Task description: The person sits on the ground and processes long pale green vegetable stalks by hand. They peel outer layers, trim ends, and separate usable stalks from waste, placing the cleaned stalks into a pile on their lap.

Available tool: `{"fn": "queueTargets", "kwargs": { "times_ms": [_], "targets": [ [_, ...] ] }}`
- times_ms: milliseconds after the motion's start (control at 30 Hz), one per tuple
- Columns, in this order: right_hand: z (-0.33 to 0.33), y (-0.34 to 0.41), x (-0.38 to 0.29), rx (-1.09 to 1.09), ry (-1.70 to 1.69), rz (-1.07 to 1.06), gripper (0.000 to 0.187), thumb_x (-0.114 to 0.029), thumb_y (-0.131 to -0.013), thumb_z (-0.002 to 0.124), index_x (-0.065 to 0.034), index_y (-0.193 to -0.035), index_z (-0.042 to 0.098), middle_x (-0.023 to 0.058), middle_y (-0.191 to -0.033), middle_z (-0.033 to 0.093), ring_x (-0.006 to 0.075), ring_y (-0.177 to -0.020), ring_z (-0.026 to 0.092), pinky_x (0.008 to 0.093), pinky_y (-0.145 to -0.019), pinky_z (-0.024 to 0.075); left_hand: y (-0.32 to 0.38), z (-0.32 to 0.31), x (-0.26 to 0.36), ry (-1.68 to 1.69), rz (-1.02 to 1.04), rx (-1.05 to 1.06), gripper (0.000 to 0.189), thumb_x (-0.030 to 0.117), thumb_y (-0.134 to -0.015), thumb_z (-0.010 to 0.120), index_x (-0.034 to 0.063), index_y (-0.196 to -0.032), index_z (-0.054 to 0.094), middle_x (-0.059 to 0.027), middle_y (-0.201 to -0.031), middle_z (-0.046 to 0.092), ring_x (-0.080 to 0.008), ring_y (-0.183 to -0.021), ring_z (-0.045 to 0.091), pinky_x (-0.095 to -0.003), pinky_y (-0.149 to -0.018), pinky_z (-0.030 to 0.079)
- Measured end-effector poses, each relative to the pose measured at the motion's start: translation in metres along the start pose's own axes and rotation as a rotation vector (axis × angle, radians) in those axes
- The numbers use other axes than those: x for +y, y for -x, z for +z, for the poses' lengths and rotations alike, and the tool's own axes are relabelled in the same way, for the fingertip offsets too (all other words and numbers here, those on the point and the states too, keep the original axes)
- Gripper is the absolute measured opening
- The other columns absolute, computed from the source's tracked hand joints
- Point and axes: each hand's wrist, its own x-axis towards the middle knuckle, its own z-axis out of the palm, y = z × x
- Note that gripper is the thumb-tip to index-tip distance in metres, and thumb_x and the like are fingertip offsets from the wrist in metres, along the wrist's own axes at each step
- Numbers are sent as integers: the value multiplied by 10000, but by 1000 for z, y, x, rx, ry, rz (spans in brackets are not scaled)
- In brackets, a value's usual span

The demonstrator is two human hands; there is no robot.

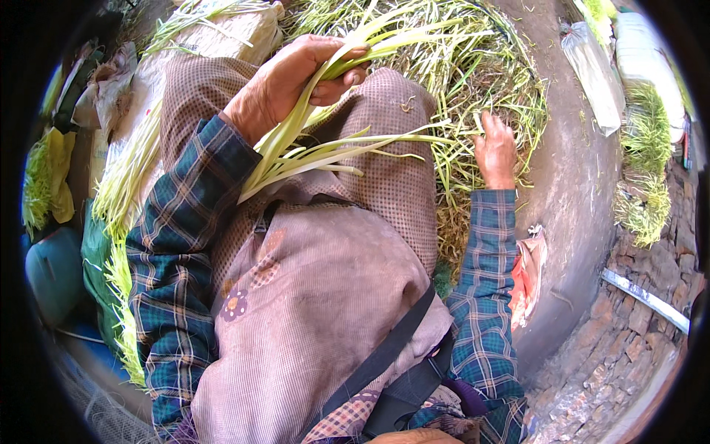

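My left hand [277, 80] is raised above my knees, its fingers closed around a loose bunch of yellow-green garlic chives [285, 133]. Leaves spread past the fingertips towards the far right, and pale stalks hang back over my lap. My right hand [495, 150] reaches down to the near right part of a tangled heap of chives and dry trimmings [466, 83]. A pale stalk lies at its thumb and forefinger; whether they grip it is unclear. Longer chives [130, 172] lie to my left, beside my left sleeve.
A pale sack [244, 33] with stalks on it lies far left. On the right are a clear plastic bag [593, 72], a white bundle [646, 50], more greens [646, 139], a red and pink wrapper [527, 277] and a rough masonry surface [621, 344]. A blue container [55, 277] stands left.
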Motion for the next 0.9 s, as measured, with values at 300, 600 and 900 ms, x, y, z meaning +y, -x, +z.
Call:
{"fn": "queueTargets", "kwargs": {
  "times_ms": [300, 600, 900],
  "targets": [
    [3, 17, -9, 277, -753, -28, 246, -41, -746, 672, 1, -984, 630, 131, -853, 664, 261, -717, 651, 320, -647, 516, -2, 8, -2, -9, -11, 9, 207, 190, -901, 499, 6, -809, 529, -68, -652, 544, -53, -360, 379, -156, -313, 319],
    [-39, -4, -49, 412, -992, -109, 416, -72, -715, 724, -34, -1104, 583, 117, -1052, 624, 122, -679, 632, 236, -558, 532, -2, 11, -6, -87, 11, 11, 244, 209, -908, 498, -25, -926, 564, -80, -655, 542, -48, -365, 384, -148, -321, 310],
    [-43, -26, -83, 488, -1015, -172, 154, -111, -814, 646, -3, -922, 658, 107, -701, 645, 171, -552, 606, 280, -494, 479, 1, 25, -12, -348, 30, 114, 220, 212, -906, 505, -1, -887, 557, -47, -649, 548, -14, -378, 382, -136, -339, 291]
  ]
}}
